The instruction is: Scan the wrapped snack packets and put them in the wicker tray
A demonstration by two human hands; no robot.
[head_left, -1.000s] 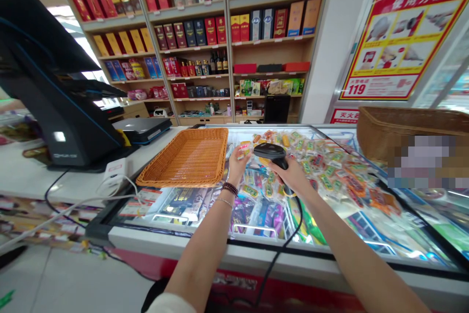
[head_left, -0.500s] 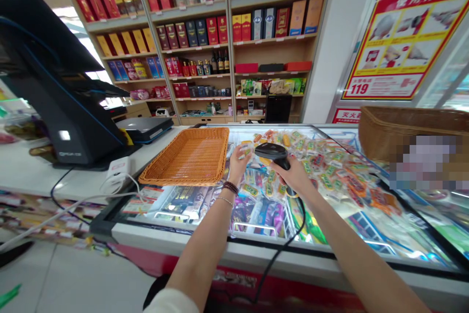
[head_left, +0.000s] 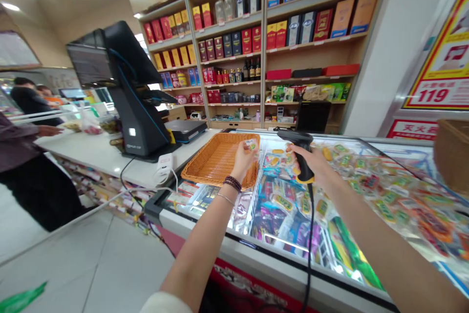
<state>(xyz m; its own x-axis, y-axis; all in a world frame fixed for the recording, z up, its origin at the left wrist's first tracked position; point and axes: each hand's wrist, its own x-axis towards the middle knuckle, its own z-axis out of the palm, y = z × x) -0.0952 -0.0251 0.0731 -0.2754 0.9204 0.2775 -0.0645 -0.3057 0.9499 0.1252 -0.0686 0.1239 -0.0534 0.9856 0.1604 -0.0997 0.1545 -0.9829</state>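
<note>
My left hand [head_left: 242, 160] pinches a small clear-wrapped snack packet [head_left: 252, 144] over the right side of an orange wicker basket [head_left: 208, 161]. My right hand [head_left: 311, 161] is wrapped around the grip of a black and yellow barcode scanner [head_left: 305, 161], its head pointing left and its cable hanging down past the freezer's front. Under both hands is the glass top of a chest freezer [head_left: 205, 227]. Several similar snack packets [head_left: 366, 181] lie scattered on the glass to the right of the scanner, and coloured packs show through from inside.
On the counter at left stand a black checkout terminal [head_left: 135, 108], a flat scale [head_left: 187, 130] and a white box with cables [head_left: 164, 164]. Shelves of boxed goods [head_left: 234, 44] line the back. A brown basket [head_left: 452, 156] sits at far right. Another person [head_left: 32, 171] stands at left.
The view has swung left, bringing another person into sight. My left hand has carried the packet over the wicker basket, away from the scanner, which is now tilted more upright.
</note>
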